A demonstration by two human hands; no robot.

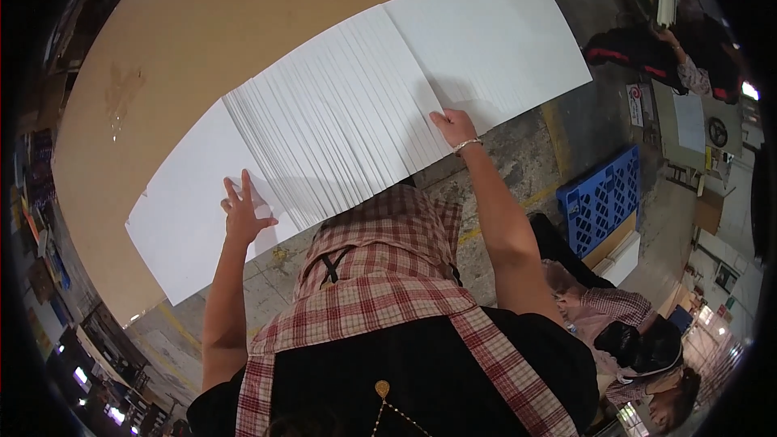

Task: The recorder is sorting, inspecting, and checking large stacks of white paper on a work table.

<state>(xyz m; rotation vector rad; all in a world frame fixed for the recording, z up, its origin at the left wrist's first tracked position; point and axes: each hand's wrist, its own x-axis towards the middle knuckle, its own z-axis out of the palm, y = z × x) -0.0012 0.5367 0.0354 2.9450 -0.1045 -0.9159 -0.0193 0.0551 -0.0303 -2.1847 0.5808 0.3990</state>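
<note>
A long row of white sheets (332, 105) lies fanned out on a tan tabletop, each sheet overlapping its neighbour so that many narrow edges show in the middle. My left hand (241, 214) rests on the broad left-end sheet (182, 202), its fingers spread and nothing gripped. At the near edge, my right hand (456, 131) has its thumb on top of the sheets, beside the border of the wide right-hand sheet (494, 32). Its other fingers are curled and partly hidden, apparently gripping that edge. A bracelet circles the right wrist.
The tan table (194, 24) extends beyond the sheets. A blue plastic pallet (603, 194) stands to the right on the concrete floor. One person (639, 332) is low at the lower right; another person's hand (668, 36) holds white sheets at the upper right.
</note>
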